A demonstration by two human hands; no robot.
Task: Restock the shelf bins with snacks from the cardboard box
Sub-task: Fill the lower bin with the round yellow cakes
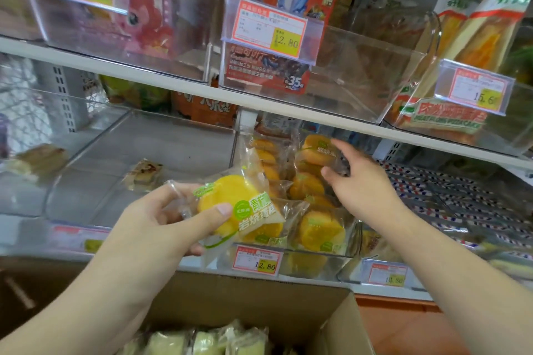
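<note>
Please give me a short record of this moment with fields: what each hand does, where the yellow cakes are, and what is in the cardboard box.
left hand: left hand grips one wrapped yellow cake in front of the shelf
right hand: right hand reaches into the clear bin, fingers spread, touching a cake packet in the bin
bin contents: several yellow cake packets, stacked
price tag on bin: price tag reads 12.80
cardboard box: cardboard box below, open, holding pale green packets
</note>
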